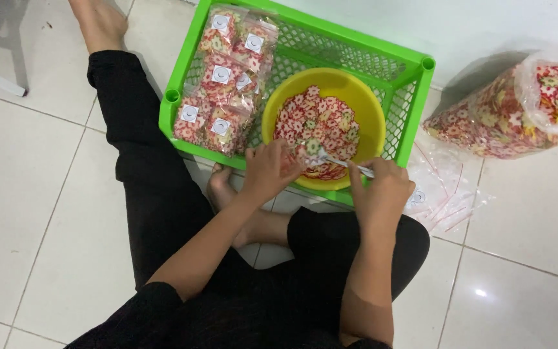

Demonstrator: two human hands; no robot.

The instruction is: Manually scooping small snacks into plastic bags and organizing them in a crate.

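Observation:
A yellow bowl (363,103) full of small red, white and green flower-shaped crackers (318,119) sits in a green plastic crate (414,71). My right hand (382,190) grips a metal spoon (343,161) whose scoop rests in the crackers at the bowl's near edge. At that same near rim my left hand (267,169) is curled, fingers closed; what it holds, if anything, is hidden. Several filled clear packets (224,81) with round white stickers are stacked in the crate's left half.
A large clear plastic bag (518,106) of the same crackers lies on the white tiled floor at right. Empty small clear bags (444,190) are piled beside the crate. My crossed legs in black trousers (156,194) lie in front.

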